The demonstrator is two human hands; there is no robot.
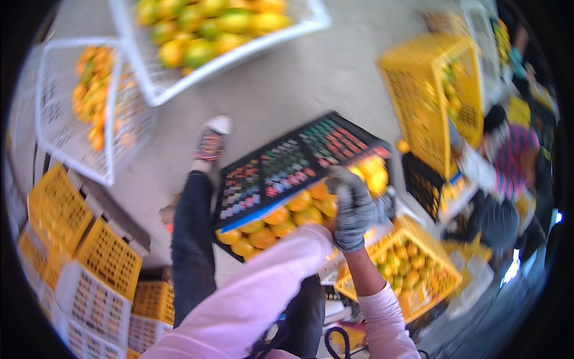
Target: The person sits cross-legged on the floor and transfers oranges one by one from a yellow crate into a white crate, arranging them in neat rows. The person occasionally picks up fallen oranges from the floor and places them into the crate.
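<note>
In front of me stands a black printed carton (287,172) with a blue-edged side, tilted in the view and filled with orange citrus fruit (309,214). My right hand (353,208), in a grey striped knit glove, is over the fruit near the carton's right end. Its fingers are curled and blurred, so whether they hold a fruit cannot be seen. My left arm in a pink sleeve reaches across the carton to the right. Behind the right hand shows a bit of grey glove, apparently my left hand (384,205); most of it is hidden.
White crates (175,87) (74,42) of green-orange fruit stand ahead and left. Yellow crates (107,256) are stacked at lower left. A yellow crate of fruit (448,287) sits at right. Beyond it, a co-worker (511,157) reaches toward a tipped yellow crate (415,85).
</note>
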